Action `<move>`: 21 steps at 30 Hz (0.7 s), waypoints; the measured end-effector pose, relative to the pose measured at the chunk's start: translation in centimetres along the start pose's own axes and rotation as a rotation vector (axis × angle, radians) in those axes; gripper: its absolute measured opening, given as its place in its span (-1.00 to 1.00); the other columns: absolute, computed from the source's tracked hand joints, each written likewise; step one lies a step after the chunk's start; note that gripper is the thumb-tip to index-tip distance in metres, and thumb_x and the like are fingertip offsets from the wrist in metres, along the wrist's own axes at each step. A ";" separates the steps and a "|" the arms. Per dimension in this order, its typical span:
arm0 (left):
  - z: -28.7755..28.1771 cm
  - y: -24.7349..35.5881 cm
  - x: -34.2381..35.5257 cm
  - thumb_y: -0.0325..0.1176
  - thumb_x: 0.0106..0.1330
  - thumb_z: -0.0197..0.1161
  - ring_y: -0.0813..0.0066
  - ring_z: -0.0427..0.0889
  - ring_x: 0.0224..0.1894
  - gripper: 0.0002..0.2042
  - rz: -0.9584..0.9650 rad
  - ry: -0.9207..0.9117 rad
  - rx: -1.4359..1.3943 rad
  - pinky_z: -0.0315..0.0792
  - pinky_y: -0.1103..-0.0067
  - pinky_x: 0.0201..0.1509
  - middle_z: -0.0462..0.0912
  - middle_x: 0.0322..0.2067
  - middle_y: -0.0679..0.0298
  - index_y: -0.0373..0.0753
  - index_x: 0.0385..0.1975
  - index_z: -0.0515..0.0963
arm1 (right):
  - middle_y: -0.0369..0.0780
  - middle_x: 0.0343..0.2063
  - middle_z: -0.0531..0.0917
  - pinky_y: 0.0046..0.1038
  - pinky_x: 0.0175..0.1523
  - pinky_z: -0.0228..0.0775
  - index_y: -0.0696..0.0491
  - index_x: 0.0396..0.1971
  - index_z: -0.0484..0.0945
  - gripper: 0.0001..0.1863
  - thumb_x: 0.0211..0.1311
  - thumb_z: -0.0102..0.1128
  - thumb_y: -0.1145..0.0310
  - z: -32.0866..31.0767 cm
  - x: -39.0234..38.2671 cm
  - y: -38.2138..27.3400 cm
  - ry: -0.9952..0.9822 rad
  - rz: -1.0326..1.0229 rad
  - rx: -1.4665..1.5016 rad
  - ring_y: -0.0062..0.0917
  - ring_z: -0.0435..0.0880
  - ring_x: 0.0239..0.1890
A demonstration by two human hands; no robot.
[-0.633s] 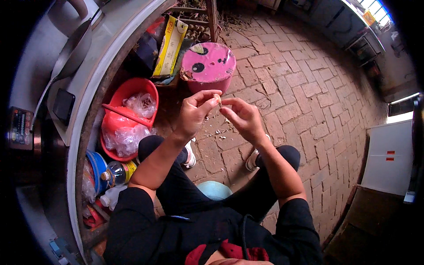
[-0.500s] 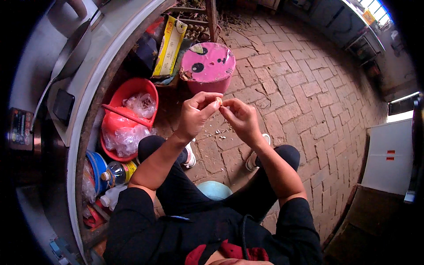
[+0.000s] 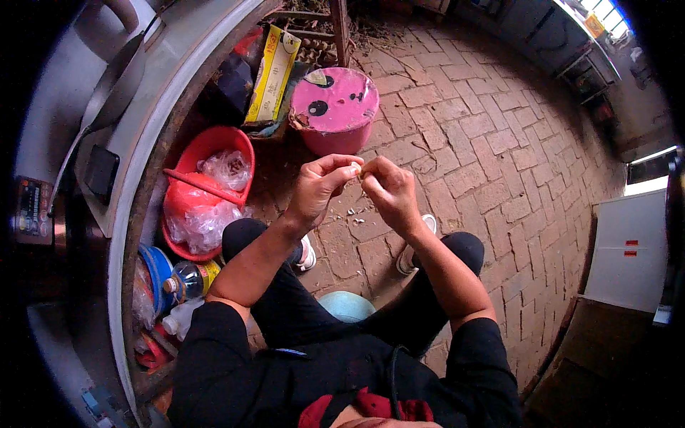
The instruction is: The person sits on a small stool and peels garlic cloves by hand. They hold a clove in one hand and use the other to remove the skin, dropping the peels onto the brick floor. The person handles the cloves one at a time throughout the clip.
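Between my knees, above the brick floor, both hands meet at fingertip height. My left hand [image 3: 320, 188] is closed, pinching a small pale piece that looks like a garlic clove [image 3: 356, 167] between thumb and fingers. From the other side my right hand [image 3: 391, 191] also pinches at the clove, its thumb and forefinger pressed together; the fingers cover most of it. White peel scraps [image 3: 354, 214] lie scattered on the bricks below.
A pink round stool [image 3: 342, 118] stands just beyond my hands. To the left are a red basket [image 3: 246, 150] of plastic bags, a yellow carton [image 3: 273, 75], a blue bucket [image 3: 158, 265] and a dark bottle [image 3: 187, 279]. A light-blue round object [image 3: 346, 305] sits between my legs.
My right hand has turned, its knuckles rolling upward and its fingers curling more at the clove. My left hand has dipped slightly, still pinching.
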State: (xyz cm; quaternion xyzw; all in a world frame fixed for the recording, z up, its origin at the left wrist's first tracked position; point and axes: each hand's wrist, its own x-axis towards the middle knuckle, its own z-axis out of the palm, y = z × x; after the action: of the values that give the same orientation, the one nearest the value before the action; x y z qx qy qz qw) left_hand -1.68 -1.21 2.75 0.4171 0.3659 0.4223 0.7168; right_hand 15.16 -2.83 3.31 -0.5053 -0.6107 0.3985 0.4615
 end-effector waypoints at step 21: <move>0.4 0.9 -0.1 -0.45 0.20 0.22 0.89 0.28 -0.59 -0.82 0.074 0.031 -0.151 0.11 0.87 -0.56 0.54 -0.49 0.50 -0.32 -0.21 0.57 | -0.39 -0.58 0.51 -0.68 -0.44 0.23 0.20 -0.44 0.52 -0.90 0.17 0.07 0.48 -2.6 1.5 1.2 0.216 -0.029 0.134 -0.79 0.39 -0.52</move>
State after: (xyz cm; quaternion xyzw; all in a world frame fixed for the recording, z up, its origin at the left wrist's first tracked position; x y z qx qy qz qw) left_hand -1.68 -1.13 3.75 0.3686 0.3286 0.4811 0.7244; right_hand 17.83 -1.05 3.07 -0.5043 -0.5368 0.3750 0.5629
